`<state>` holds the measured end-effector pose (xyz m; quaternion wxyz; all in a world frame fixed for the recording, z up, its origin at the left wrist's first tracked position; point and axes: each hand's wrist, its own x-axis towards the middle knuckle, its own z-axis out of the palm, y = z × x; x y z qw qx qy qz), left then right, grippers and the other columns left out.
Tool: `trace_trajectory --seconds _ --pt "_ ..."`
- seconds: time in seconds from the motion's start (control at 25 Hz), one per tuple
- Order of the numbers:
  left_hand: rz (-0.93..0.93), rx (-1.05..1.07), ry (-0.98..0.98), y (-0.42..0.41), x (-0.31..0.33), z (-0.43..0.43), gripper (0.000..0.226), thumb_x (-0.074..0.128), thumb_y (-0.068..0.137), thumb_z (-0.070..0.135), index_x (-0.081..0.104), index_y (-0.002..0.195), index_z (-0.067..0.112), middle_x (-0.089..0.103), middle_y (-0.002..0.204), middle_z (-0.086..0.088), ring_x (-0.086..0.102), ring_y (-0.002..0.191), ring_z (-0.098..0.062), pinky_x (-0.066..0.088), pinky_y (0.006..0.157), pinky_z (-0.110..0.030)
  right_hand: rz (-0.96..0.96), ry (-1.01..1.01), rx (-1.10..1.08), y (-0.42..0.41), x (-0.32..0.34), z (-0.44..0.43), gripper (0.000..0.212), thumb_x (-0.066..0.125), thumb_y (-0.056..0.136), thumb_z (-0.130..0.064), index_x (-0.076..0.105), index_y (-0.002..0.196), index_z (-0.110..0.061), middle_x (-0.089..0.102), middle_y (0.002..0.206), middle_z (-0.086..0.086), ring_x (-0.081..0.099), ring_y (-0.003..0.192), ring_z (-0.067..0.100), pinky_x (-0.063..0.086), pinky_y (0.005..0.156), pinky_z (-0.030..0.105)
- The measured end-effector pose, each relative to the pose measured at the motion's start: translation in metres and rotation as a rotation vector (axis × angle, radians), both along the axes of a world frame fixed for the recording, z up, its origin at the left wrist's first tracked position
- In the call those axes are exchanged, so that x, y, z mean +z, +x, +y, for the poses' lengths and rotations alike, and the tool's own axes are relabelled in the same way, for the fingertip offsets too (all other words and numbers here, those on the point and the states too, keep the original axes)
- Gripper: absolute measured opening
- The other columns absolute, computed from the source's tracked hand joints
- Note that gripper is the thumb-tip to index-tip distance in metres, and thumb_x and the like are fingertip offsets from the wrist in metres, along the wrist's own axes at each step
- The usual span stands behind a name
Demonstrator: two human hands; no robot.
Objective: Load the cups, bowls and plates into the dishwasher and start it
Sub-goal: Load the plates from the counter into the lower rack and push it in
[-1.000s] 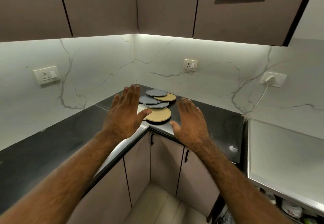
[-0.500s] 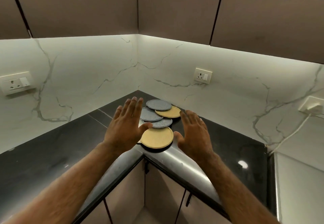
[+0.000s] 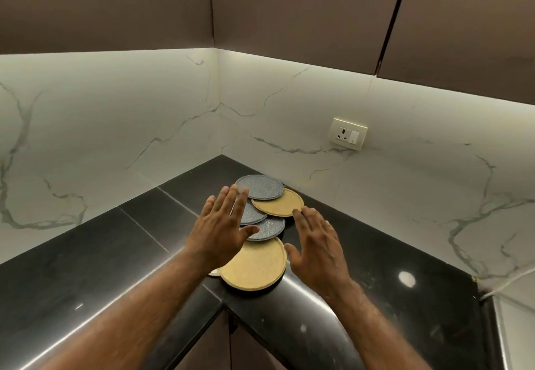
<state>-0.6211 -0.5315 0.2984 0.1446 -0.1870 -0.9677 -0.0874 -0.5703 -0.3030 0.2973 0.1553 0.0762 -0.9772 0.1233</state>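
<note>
Several flat round plates overlap in a row on the black corner counter [image 3: 110, 256]. A large yellow plate [image 3: 254, 264] lies nearest the counter's edge. Behind it lie a grey plate [image 3: 267, 229], another grey plate [image 3: 250, 214], a yellow plate [image 3: 279, 203] and a far grey plate [image 3: 260, 186]. My left hand [image 3: 220, 230] hovers over the left side of the row, fingers straight and spread, hiding part of the plates. My right hand [image 3: 317, 246] hovers just right of the row, fingers straight. Neither hand holds anything.
White marble backsplash walls meet in the corner behind the plates. A wall socket [image 3: 348, 133] sits on the right wall. Dark upper cabinets [image 3: 289, 7] hang overhead. A cable [image 3: 506, 284] runs along the right edge. Cabinet doors stand below the counter.
The view has moved closer to the corner and the plates. Both hands have reached forward over the counter, flanking the row of plates, still with straight fingers.
</note>
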Motion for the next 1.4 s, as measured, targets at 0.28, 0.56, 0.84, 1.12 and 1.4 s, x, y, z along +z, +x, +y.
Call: trace_trajectory --seconds 0.28,0.56,0.84,1.12,1.4 --pt "-0.107 0.018 -0.028 -0.146 -0.067 0.016 0.090 -0.004 0.086 0.079 -0.005 0.162 0.030 -0.012 0.169 -0.005 -0.013 0.156 -0.024 -0.002 0.125 -0.044 -0.151 0.029 -0.018 -0.134 -0.052 -0.004 0.081 0.060 0.095 -0.048 0.016 0.160 -0.025 0.016 0.166 0.001 0.011 0.154 0.021 0.013 0.126 0.045" --pt "-0.263 0.074 -0.022 -0.265 -0.114 0.026 0.075 0.013 0.099 0.072 0.010 0.162 0.031 0.001 0.170 -0.010 -0.001 0.157 -0.027 0.004 0.125 -0.046 -0.243 -0.023 -0.103 -0.256 -0.091 -0.004 0.076 0.058 0.097 -0.042 0.018 0.159 -0.024 0.020 0.166 0.002 0.016 0.153 0.020 0.014 0.124 0.041" --pt "-0.407 0.360 0.354 -0.333 -0.144 0.040 0.069 0.043 0.097 0.064 0.044 0.140 0.009 0.050 0.131 -0.017 0.055 0.114 -0.028 0.052 0.089 -0.042 -0.372 -0.156 -0.307 -0.314 -0.133 0.012 0.070 0.046 0.100 -0.057 0.027 0.156 -0.020 0.028 0.163 0.005 0.027 0.149 0.024 0.032 0.117 0.044" --pt "-0.617 0.732 0.649 -0.372 -0.158 0.041 0.064 0.076 0.089 0.038 0.044 0.130 0.000 0.057 0.105 -0.012 0.061 0.091 -0.032 0.042 0.054 -0.035 -0.498 -0.459 -0.613 -0.331 -0.157 0.025 0.080 0.072 0.088 -0.030 0.027 0.153 -0.017 0.043 0.140 0.012 0.053 0.121 0.028 0.055 0.093 0.039" --pt "-0.812 0.912 1.129 -0.399 -0.162 0.039 0.011 0.075 0.085 0.001 0.066 0.091 -0.001 0.073 0.076 -0.013 0.062 0.052 -0.018 0.052 0.043 -0.026 -0.562 -1.616 -0.917 -0.345 -0.165 0.043 0.077 0.065 0.075 0.020 0.043 0.145 -0.004 0.061 0.097 0.011 0.056 0.067 0.015 0.043 0.050 0.024"
